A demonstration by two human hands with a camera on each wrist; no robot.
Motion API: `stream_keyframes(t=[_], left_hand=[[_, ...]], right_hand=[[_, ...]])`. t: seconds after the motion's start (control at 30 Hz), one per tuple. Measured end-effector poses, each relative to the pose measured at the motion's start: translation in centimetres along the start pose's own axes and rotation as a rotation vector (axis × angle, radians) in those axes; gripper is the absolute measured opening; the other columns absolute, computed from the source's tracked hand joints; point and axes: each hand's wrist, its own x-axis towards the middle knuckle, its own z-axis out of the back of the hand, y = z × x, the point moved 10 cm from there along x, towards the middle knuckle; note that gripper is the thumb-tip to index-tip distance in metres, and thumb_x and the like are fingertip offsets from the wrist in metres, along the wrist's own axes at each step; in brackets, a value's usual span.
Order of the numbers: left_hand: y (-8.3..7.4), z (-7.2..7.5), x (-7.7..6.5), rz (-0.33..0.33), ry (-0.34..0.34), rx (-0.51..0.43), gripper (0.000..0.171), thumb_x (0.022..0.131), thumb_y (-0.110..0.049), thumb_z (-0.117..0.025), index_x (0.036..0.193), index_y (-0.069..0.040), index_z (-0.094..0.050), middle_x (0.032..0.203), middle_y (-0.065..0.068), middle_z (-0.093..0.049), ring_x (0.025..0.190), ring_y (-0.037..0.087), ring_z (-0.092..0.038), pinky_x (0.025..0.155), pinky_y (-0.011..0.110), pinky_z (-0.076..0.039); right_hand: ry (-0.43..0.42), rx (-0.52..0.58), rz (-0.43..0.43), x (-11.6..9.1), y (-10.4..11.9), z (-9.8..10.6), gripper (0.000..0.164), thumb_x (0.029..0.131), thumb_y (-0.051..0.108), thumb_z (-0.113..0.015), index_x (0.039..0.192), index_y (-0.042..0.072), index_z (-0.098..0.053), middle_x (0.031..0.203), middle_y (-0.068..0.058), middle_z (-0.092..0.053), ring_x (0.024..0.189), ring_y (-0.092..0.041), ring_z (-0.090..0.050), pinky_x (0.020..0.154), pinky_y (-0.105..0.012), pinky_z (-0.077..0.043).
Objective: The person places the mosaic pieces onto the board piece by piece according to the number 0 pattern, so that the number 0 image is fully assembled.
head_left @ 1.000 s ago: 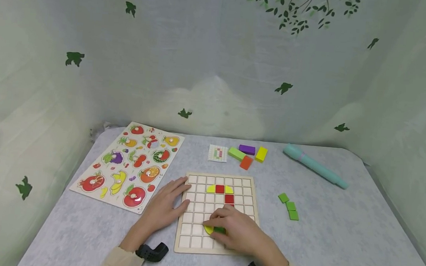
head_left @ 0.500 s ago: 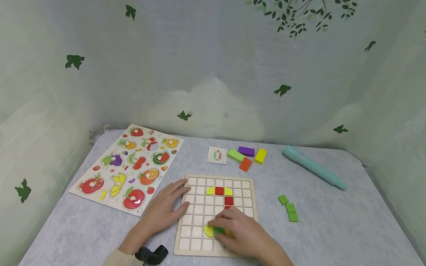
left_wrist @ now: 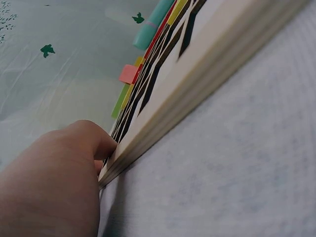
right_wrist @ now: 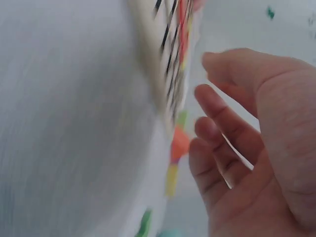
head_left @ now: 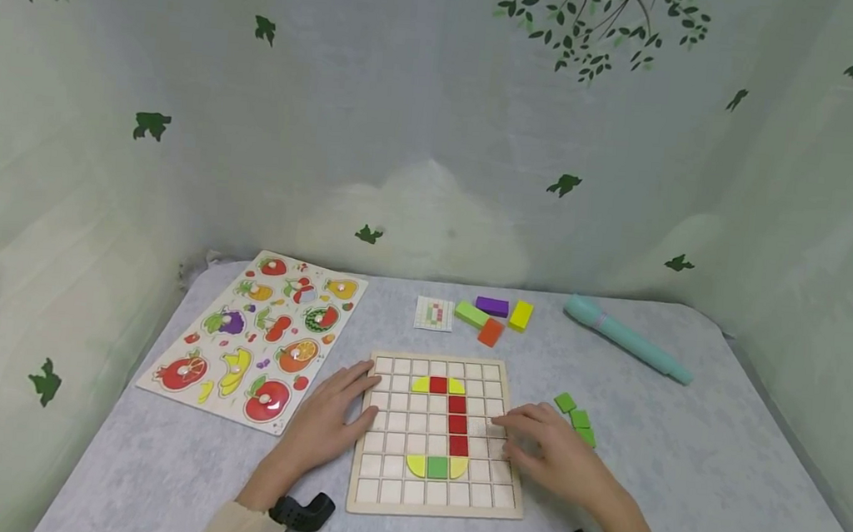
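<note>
A wooden grid board point(head_left: 433, 515) lies flat on the table. Set in its cells are several red square tiles point(head_left: 457, 424), a green square tile point(head_left: 437, 467) and rounded yellow tiles point(head_left: 417, 466) at the ends of the rows. My left hand point(head_left: 328, 413) rests against the board's left edge, fingers extended; the left wrist view shows the thumb point(left_wrist: 106, 143) touching the rim. Above the board's right edge hovers my right hand point(head_left: 555, 451), holding nothing, its fingers loosely bent and apart in the right wrist view. Just beyond it lie loose green tiles point(head_left: 578, 417), partly covered by the hand.
Behind the board are a small pattern card point(head_left: 433, 314) and purple, yellow, light green and orange blocks point(head_left: 491, 332). A fruit puzzle board point(head_left: 255, 340) lies at the left. A teal tube-shaped object point(head_left: 627, 339) lies at the back right.
My right hand has left the green and yellow tiles in the board's lower row and moved right toward the loose green tiles, uncovering the lower red tiles. The left hand stays put.
</note>
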Motion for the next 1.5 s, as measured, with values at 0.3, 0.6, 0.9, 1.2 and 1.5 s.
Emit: stream_keyframes(t=[0.3, 0.6, 0.9, 1.2, 1.5], left_hand=[[0.2, -0.5, -0.5, 0.018, 0.024, -0.009, 0.05, 0.096, -0.033, -0.071, 0.142, -0.013, -0.063, 0.161, 0.006, -0.045, 0.149, 0.033, -0.042, 0.121, 0.055, -0.037], [-0.1, -0.5, -0.3, 0.009, 0.024, -0.005, 0.05, 0.097, -0.033, -0.07, 0.142, -0.013, -0.063, 0.161, 0.006, -0.046, 0.149, 0.031, -0.043, 0.122, 0.054, -0.037], [-0.3, -0.4, -0.1, -0.011, -0.001, -0.002, 0.048, 0.096, -0.03, -0.07, 0.14, -0.012, -0.065, 0.159, 0.007, -0.048, 0.147, 0.034, -0.045, 0.121, 0.054, -0.038], [-0.4, -0.1, 0.0, -0.037, -0.039, 0.012, 0.048, 0.094, -0.027, -0.072, 0.139, -0.01, -0.065, 0.158, 0.009, -0.049, 0.145, 0.033, -0.047, 0.12, 0.054, -0.039], [-0.1, 0.0, -0.1, -0.022, -0.026, 0.003, 0.049, 0.095, -0.028, -0.073, 0.14, -0.01, -0.065, 0.159, 0.009, -0.048, 0.147, 0.032, -0.045, 0.122, 0.054, -0.037]], right_hand=[[-0.147, -0.044, -0.156, -1.1, -6.0, 2.1, 0.035, 0.091, 0.013, -0.079, 0.126, 0.014, -0.073, 0.117, 0.0, -0.071, 0.105, -0.02, -0.062, 0.082, -0.04, -0.057], [-0.202, -0.08, -0.272, -1.9, -9.7, 3.4, 0.039, 0.092, 0.014, -0.077, 0.128, 0.002, -0.07, 0.123, -0.022, -0.067, 0.108, -0.039, -0.062, 0.086, -0.056, -0.056], [-0.191, -0.08, -0.278, -1.5, -10.0, 3.4, 0.027, 0.092, 0.012, -0.078, 0.117, 0.004, -0.075, 0.119, -0.021, -0.07, 0.105, -0.039, -0.064, 0.085, -0.056, -0.055], [-0.217, -0.057, -0.244, -0.1, -8.2, 3.4, 0.025, 0.09, 0.01, -0.079, 0.114, 0.004, -0.077, 0.112, -0.014, -0.075, 0.101, -0.032, -0.066, 0.086, -0.053, -0.056], [-0.178, 0.015, -0.218, 2.2, -4.5, 1.6, 0.029, 0.087, 0.011, -0.082, 0.115, 0.01, -0.077, 0.115, -0.004, -0.074, 0.102, -0.022, -0.067, 0.083, -0.042, -0.059]])
